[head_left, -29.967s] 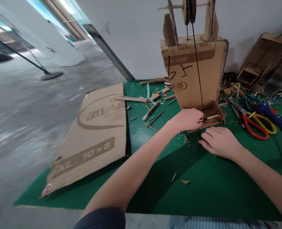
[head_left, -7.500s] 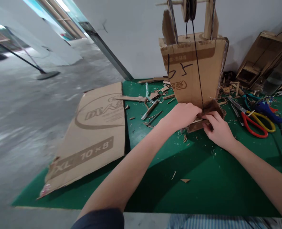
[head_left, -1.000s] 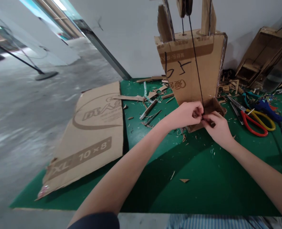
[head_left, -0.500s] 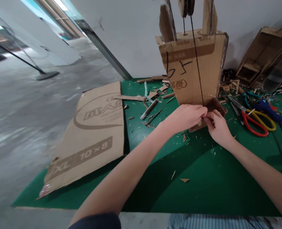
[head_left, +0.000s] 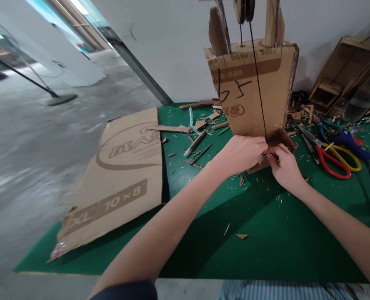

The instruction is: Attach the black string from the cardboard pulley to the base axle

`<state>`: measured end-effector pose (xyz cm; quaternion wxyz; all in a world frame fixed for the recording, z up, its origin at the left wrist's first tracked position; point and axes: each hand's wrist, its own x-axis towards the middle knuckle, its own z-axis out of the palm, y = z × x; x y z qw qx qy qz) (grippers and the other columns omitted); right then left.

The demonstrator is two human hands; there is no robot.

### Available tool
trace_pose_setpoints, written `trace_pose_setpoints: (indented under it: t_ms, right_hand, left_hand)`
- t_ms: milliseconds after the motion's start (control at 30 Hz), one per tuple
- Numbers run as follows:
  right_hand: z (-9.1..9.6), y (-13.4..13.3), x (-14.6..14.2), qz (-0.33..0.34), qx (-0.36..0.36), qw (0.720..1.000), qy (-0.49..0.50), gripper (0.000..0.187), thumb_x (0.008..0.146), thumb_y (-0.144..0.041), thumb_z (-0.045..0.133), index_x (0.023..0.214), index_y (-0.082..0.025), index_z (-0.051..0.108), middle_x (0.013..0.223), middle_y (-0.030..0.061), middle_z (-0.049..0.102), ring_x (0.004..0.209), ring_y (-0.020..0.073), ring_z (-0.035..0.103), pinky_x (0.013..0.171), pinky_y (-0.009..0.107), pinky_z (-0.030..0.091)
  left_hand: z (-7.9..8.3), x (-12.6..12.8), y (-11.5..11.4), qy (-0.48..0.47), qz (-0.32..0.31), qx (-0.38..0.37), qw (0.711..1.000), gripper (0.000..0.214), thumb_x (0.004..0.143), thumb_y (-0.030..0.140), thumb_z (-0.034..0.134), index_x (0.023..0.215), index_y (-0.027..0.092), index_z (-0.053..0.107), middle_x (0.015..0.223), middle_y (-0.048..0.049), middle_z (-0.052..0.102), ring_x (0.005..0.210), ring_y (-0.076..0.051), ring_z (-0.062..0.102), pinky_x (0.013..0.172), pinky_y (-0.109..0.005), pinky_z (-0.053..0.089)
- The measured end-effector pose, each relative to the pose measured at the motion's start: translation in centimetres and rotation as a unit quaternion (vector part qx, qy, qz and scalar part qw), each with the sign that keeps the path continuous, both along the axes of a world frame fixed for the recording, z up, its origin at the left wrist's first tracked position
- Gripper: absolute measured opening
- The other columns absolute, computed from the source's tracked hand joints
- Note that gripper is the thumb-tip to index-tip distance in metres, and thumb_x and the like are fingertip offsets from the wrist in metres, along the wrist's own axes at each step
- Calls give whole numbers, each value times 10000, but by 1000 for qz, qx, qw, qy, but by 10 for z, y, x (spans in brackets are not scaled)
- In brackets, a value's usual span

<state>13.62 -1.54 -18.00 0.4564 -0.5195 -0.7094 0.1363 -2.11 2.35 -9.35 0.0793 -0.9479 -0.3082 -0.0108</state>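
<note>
A tall cardboard box structure (head_left: 250,91), marked "65" in black pen, stands against the wall with a cardboard pulley wheel (head_left: 244,10) above it. A black string (head_left: 259,79) runs from the wheel down the front face to my fingers. My left hand (head_left: 244,152) pinches the lower end of this string. Close beside it, my right hand (head_left: 283,164) is also closed at the same spot, thumb against fingers, and seems to grip the string end too. Both meet just over a small open cardboard tray (head_left: 286,139) at the structure's foot. My fingers hide the string's tip.
Scissors (head_left: 335,160) with red and yellow handles lie right of my hands, near a blue glue gun (head_left: 352,141). A flat cardboard sheet (head_left: 122,175) covers the left of the green table (head_left: 222,250). Cardboard scraps (head_left: 203,123) litter the back; another cardboard structure (head_left: 344,75) leans at right.
Both hands stay at the string's lower end; the left has shifted very slightly left, and the right hand's fingers have moved a little. Everything else looks the same.
</note>
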Motion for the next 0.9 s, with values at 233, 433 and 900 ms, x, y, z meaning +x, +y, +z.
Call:
trace_pose_setpoints:
  t_ms: [233, 433, 900]
  right_hand:
    - [0, 1, 1, -10, 4, 1000, 13, 137, 886, -192, 487, 823, -189, 608, 849, 61, 587, 771, 199, 571, 684, 336, 459]
    - [-2, 1, 5, 1, 2, 999, 33, 145, 900, -224, 494, 829, -192, 617, 838, 56, 591, 774, 196, 578, 661, 323, 468]
    - [1, -1, 8, 7, 27, 999, -30, 101, 865, -232, 528, 931, -213, 602, 840, 47, 573, 722, 180, 553, 610, 296, 453]
  left_hand:
    - [-3, 5, -4, -14, 35, -20, 999, 239, 880, 245, 448, 843, 134, 657, 931, -72, 663, 729, -162, 605, 533, -273, 348]
    - [-3, 8, -7, -8, 73, -62, 995, 272, 924, 245, 401, 907, 149, 655, 986, -74, 664, 788, -169, 621, 569, -258, 381]
    - [4, 8, -7, -141, 116, -152, 971, 187, 836, 203, 472, 845, 163, 655, 957, -55, 673, 769, -162, 599, 619, -272, 433]
